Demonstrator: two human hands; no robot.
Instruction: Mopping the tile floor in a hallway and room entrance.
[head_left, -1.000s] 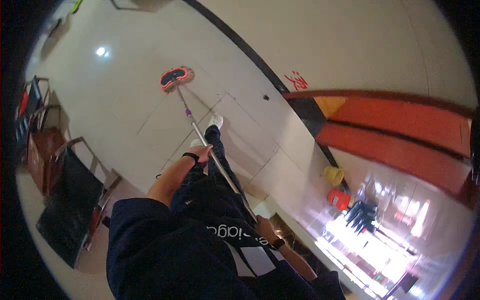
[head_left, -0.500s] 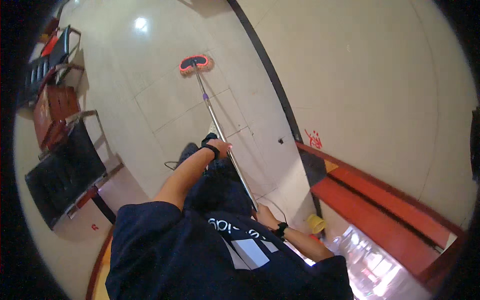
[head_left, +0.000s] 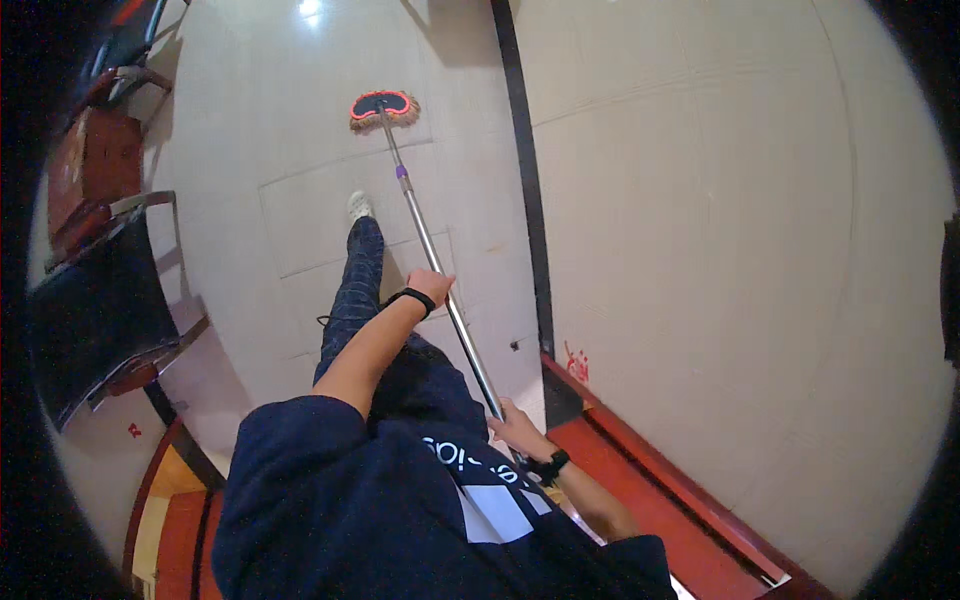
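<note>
A long-handled mop runs from my waist out over the pale floor, its metal pole (head_left: 424,235) broken by a purple collar. At the far end, the mop head (head_left: 384,108) lies flat on the tiles, with a black back, bright orange-red edging and tan fringe. My left hand (head_left: 430,287) is wrapped round the middle of the pole. Nearer my body, my right hand (head_left: 515,430) grips the pole close to its upper end, which is partly hidden by the hand and my shirt.
On the left stand a black chair (head_left: 105,310) with arms and a reddish wooden side table (head_left: 97,165). A dark skirting strip (head_left: 527,190) edges the beige wall (head_left: 700,200) at right. Red wooden boards (head_left: 640,490) lie beside my right arm. My shoe (head_left: 360,206) is left of the pole.
My leg and shoe have come forward into view. The view has turned and moved along the floor, and the yellow container at right is out of sight. Both hands keep their hold on the mop.
</note>
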